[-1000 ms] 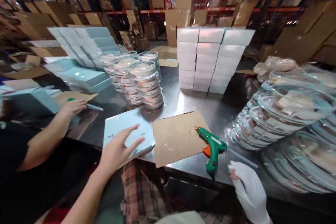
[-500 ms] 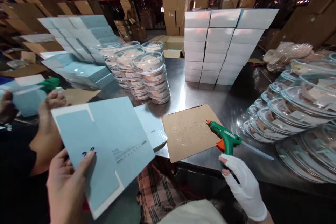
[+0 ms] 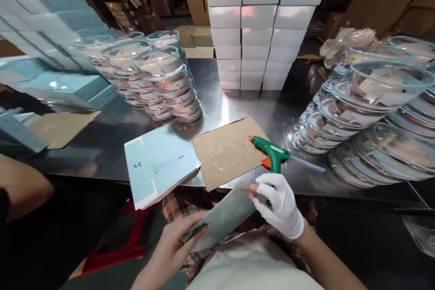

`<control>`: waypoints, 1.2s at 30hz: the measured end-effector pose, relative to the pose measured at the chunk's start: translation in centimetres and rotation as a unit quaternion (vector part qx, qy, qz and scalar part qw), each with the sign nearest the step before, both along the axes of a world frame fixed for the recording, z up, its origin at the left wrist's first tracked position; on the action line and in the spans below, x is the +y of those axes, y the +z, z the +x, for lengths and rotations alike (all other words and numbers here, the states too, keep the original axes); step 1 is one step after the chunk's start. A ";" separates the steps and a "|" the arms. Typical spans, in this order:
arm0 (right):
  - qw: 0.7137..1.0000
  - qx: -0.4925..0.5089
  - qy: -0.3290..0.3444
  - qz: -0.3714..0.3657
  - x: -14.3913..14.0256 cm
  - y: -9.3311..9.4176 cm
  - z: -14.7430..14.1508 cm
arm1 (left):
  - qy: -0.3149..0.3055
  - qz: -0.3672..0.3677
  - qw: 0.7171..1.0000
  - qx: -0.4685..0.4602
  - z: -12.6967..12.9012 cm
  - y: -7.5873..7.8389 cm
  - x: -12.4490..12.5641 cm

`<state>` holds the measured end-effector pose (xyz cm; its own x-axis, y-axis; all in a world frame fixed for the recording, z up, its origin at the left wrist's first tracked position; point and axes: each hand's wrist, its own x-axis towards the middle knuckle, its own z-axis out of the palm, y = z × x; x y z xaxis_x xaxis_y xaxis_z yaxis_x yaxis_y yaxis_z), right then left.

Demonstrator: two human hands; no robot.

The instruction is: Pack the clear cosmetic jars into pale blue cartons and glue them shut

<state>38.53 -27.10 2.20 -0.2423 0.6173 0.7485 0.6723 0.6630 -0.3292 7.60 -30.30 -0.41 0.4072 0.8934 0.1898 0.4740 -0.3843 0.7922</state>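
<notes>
While a flat pale blue piece point(image 3: 227, 219) is held slanted at the lower centre of the frame, its left end is clasped in the grip of the bare left hand point(image 3: 178, 244); its upper right end is met by the gloved right hand point(image 3: 277, 206), but whether that grip is closed cannot be told. On the table point(image 3: 222, 111), a green glue gun point(image 3: 274, 153) is laid partly over a cardboard sheet point(image 3: 226, 149), right of a light blue box point(image 3: 161, 158).

One held carton point(image 3: 226, 215), one glue gun point(image 3: 273, 152), two cardboard sheets point(image 3: 227, 152), eighteen middle-stack box fronts point(image 3: 256, 36)
</notes>
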 end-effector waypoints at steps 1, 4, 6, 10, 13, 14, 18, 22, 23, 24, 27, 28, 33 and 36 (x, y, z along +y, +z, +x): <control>1.000 0.002 0.015 -0.023 -0.3 -0.1 0.3 | -0.026 0.006 1.000 0.007 0.1 0.1 0.2; 0.992 0.030 0.062 -0.101 -0.9 0.0 1.1 | -0.087 0.022 0.996 0.017 0.4 0.8 1.3; 0.991 0.037 0.067 -0.113 -1.3 0.1 1.6 | -0.096 0.024 0.995 0.017 0.5 1.2 1.9; 0.991 -0.009 0.038 -0.124 -2.1 -0.2 2.6 | -0.103 0.025 0.994 0.017 0.8 1.6 2.5; 0.982 0.027 0.037 -0.185 -2.4 -0.8 3.2 | -0.141 0.009 0.990 0.023 1.2 1.5 2.8; 0.975 0.049 0.043 -0.215 -2.4 -1.0 3.4 | -0.156 0.003 0.987 0.025 1.3 1.5 3.0; 0.938 0.044 0.085 -0.332 -2.3 -1.8 4.4 | -0.147 -0.028 0.988 0.041 1.0 1.3 3.9; 0.931 -0.035 0.089 -0.352 -2.1 -1.9 4.5 | -0.115 -0.072 0.989 0.053 0.4 1.5 5.1; 0.937 -0.045 0.084 -0.335 -1.9 -1.8 4.4 | -0.123 -0.080 0.988 0.055 0.4 1.7 5.3; 0.943 -0.044 0.087 -0.317 -1.7 -1.7 4.2 | -0.132 -0.087 0.986 0.057 0.3 2.0 5.5; 0.944 0.008 0.148 -0.296 -1.1 -1.3 4.0 | -0.139 -0.094 0.983 0.068 0.2 3.1 5.6; 0.932 0.033 0.177 -0.314 -0.9 -1.3 4.0 | -0.141 -0.090 0.984 0.068 0.0 3.4 5.5; 0.753 0.083 0.287 -0.586 -0.6 -3.8 4.6 | -0.161 -0.054 0.985 0.045 -0.6 3.1 5.4; 0.647 0.107 0.314 -0.687 -1.3 -5.9 3.8 | -0.151 -0.021 0.981 0.119 0.3 0.7 5.1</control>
<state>42.33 -28.35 -3.65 -0.7501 0.5653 -0.3432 0.2538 -0.2331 -0.9387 7.93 -25.16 0.32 0.6833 0.7297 0.0234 0.5169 -0.5061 0.6904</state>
